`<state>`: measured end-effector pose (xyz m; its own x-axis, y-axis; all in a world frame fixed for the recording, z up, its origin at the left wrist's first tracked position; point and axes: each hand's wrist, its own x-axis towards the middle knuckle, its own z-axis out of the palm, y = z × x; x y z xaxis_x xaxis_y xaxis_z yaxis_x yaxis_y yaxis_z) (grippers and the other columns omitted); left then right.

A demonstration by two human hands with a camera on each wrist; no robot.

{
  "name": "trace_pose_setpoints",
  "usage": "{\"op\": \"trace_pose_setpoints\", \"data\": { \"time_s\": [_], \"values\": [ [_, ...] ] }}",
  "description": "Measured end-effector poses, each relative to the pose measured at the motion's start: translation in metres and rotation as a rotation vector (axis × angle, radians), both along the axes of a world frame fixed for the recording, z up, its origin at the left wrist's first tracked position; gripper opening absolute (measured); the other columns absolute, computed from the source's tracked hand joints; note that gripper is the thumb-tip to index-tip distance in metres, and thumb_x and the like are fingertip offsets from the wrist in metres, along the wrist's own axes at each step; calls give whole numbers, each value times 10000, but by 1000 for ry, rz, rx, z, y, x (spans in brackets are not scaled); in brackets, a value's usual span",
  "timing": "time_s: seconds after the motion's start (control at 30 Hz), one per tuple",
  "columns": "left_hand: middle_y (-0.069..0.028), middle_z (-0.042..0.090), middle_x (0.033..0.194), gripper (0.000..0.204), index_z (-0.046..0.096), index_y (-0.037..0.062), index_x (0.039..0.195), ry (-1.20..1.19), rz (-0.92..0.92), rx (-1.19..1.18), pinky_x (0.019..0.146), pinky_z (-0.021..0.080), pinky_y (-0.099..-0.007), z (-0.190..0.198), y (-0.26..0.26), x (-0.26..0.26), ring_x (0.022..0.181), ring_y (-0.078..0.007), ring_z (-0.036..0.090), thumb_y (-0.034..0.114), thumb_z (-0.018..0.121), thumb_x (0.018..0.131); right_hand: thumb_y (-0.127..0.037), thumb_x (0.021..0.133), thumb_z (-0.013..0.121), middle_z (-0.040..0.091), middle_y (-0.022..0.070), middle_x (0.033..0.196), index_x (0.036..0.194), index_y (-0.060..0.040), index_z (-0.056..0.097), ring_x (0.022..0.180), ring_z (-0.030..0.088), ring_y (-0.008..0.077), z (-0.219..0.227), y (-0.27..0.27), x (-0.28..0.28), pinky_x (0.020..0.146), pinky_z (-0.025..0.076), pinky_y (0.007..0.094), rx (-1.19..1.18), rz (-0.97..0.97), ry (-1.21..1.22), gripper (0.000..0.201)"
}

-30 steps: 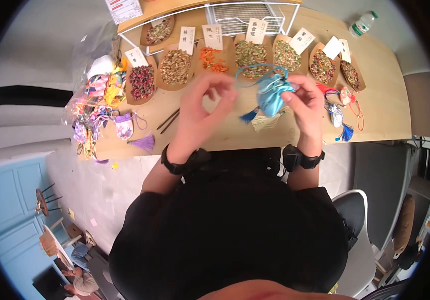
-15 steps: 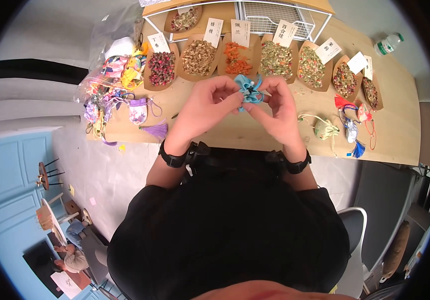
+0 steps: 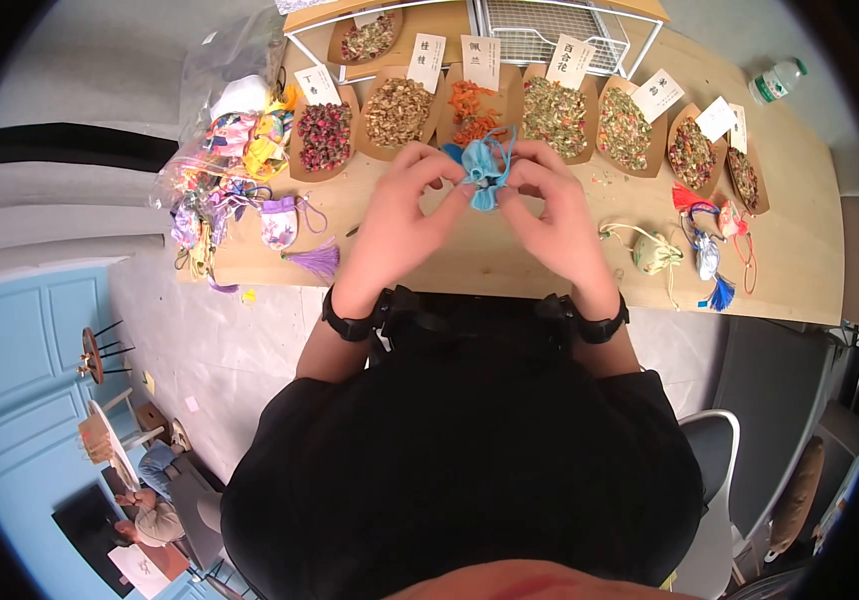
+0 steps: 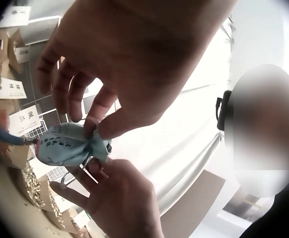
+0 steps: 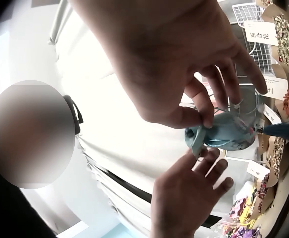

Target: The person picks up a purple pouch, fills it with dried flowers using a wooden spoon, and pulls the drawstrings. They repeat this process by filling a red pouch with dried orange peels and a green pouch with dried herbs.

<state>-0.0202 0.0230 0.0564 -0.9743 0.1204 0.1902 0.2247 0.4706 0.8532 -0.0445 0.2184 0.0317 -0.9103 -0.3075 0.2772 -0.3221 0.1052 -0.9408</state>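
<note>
A light blue drawstring pouch [image 3: 481, 160] is in the air over the table, its gathered neck toward the person. My left hand [image 3: 412, 207] pinches the neck on one side between thumb and forefinger. On the other side the neck is pinched by the thumb and fingertips of my right hand [image 3: 553, 212]. In the left wrist view the pouch [image 4: 60, 146] lies nearly sideways, with dark markings on its rounded body. A blue tassel [image 5: 281, 130] hangs off its bottom end in the right wrist view. A thin blue cord loops beside the pouch.
Paper trays of dried herbs, such as a tray of dark red buds [image 3: 324, 138], line the back with label cards. A green pouch [image 3: 656, 253] and tasselled sachets lie right, a purple pouch [image 3: 278, 222] and a plastic bag [image 3: 212, 90] left. A bottle [image 3: 779, 80] stands back right.
One second ago only my right hand held the blue pouch, with my left hand apart from it. Both hands then came to its neck. Since half a second ago the pouch has tilted, its body swinging away.
</note>
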Motion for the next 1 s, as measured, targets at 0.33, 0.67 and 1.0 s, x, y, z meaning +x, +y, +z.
{"op": "trace_pose_setpoints", "data": {
  "time_s": [0.33, 0.67, 1.0],
  "values": [
    [-32, 559, 898, 103, 629, 12, 886, -159, 108, 378, 716, 416, -271, -20, -3, -1, 787, -134, 537, 83, 694, 851, 18, 778, 638, 609, 129, 1133, 783, 5, 579, 1072, 600, 287, 17, 17, -2, 936, 455, 362, 326, -22, 160, 61],
    [-72, 579, 852, 96, 602, 4, 911, -84, 44, 159, 723, 468, -303, -6, 5, 5, 771, -175, 570, 71, 667, 886, -113, 793, 702, 645, 95, 830, 865, -37, 645, 807, 625, 276, 36, 5, -16, 743, 496, 365, 362, 5, 239, 120],
    [-74, 611, 886, 149, 625, 4, 947, -90, -56, 131, 710, 471, -294, -22, -3, 2, 786, -170, 598, 129, 689, 896, -124, 805, 716, 672, 102, 764, 851, -2, 642, 666, 637, 212, 17, 1, -20, 623, 505, 321, 264, 129, 12, 150]
  ]
}}
